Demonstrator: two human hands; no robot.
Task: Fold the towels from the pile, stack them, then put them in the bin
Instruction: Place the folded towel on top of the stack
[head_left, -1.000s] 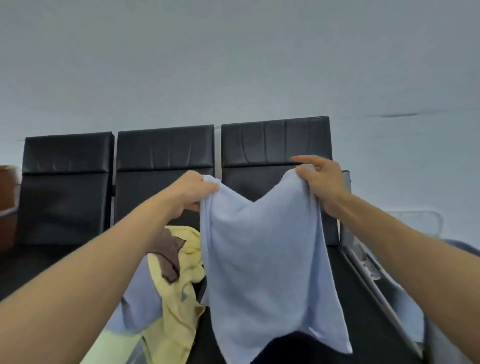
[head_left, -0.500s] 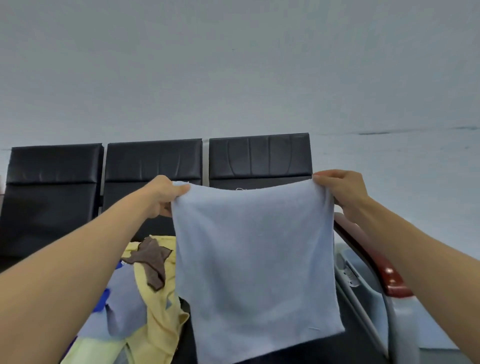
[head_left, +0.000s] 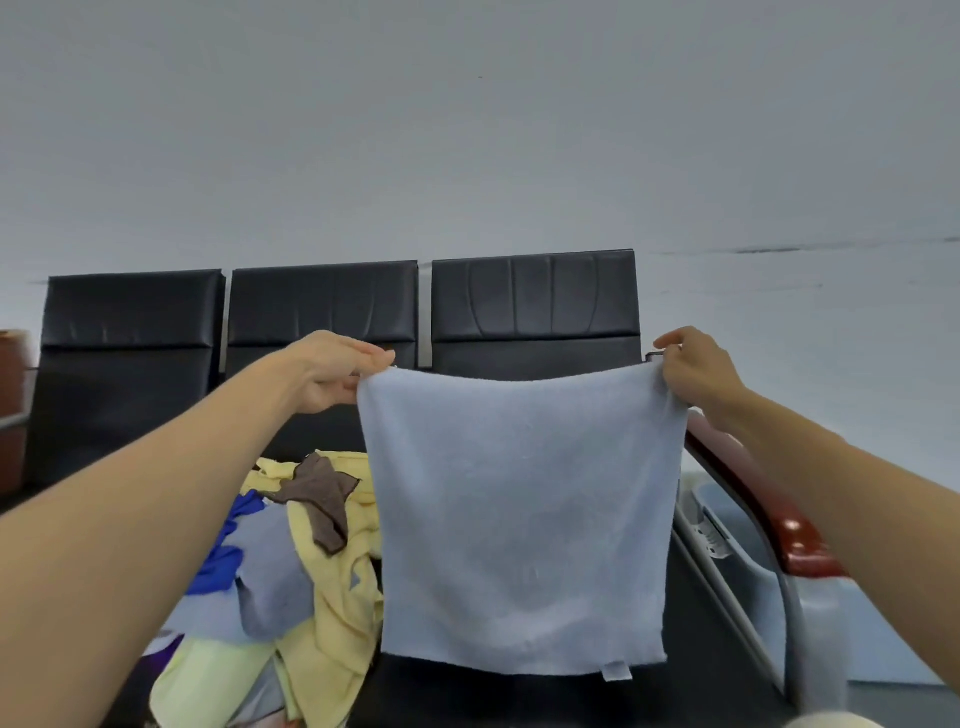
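Observation:
A light blue towel (head_left: 519, 519) hangs flat and spread out in the air above the black bench seat. My left hand (head_left: 337, 371) pinches its top left corner and my right hand (head_left: 693, 371) pinches its top right corner. A small label tab hangs from the towel's bottom edge. The pile of towels (head_left: 306, 561) lies on the seat at the lower left: yellow, brown, blue, grey-blue and pale green pieces, tangled together. A pale grey-blue bin (head_left: 737, 525) stands to the right, beyond the bench's armrest, partly hidden by my right forearm.
A row of three black padded seat backs (head_left: 535, 306) stands against a pale wall. A red-brown armrest (head_left: 800, 540) on a metal frame separates the seat from the bin. A brown object (head_left: 13, 410) sits at the far left edge.
My hands have moved apart and stretched the blue towel from a sagging drape into a flat sheet. The view has shifted slightly left.

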